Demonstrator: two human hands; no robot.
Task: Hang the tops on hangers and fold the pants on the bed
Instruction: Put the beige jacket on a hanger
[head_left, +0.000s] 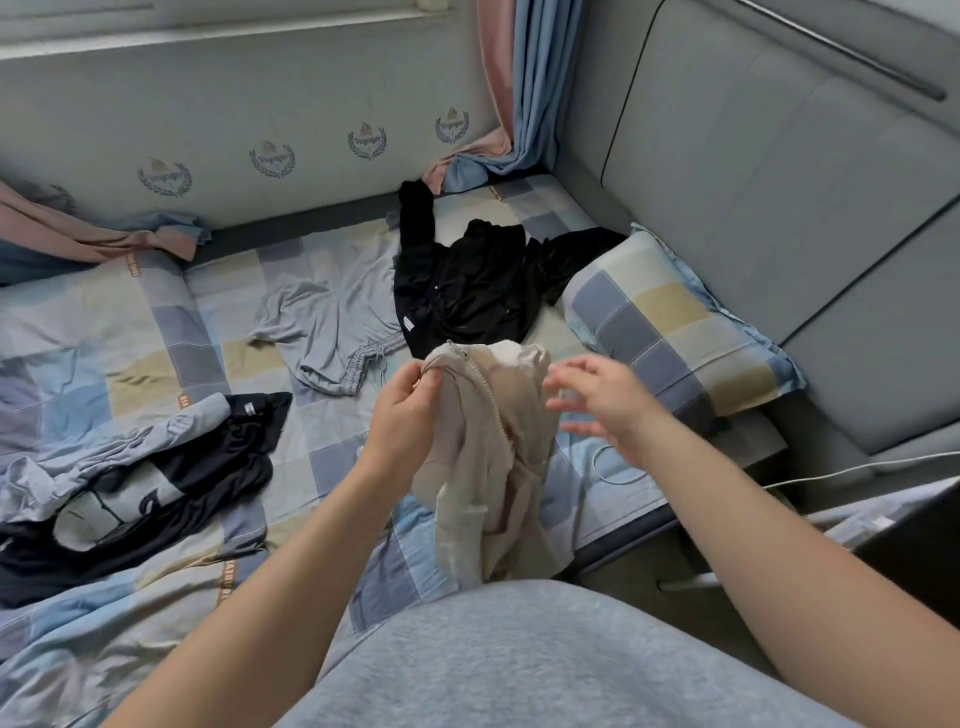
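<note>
My left hand (408, 415) pinches the top edge of a beige zip-up top (493, 457) and holds it up over the bed, its zipper running down the middle. Just to the right of the top, my right hand (602, 405) hovers blurred, fingers spread and holding nothing. On the bed behind lie a black long-sleeved top (467, 286) and light blue-grey pants (332, 322) with a drawstring waist. A heap with a dark navy garment (156, 493) and a light blue garment (93, 457) lies at the left. No hanger is in view.
The checked bedsheet (322, 441) covers the bed, with a matching pillow (670, 317) at the right against a grey padded headboard (779, 208). Pink and blue curtains (514, 78) hang at the far corner. A white cable (831, 473) runs along the bed's right edge.
</note>
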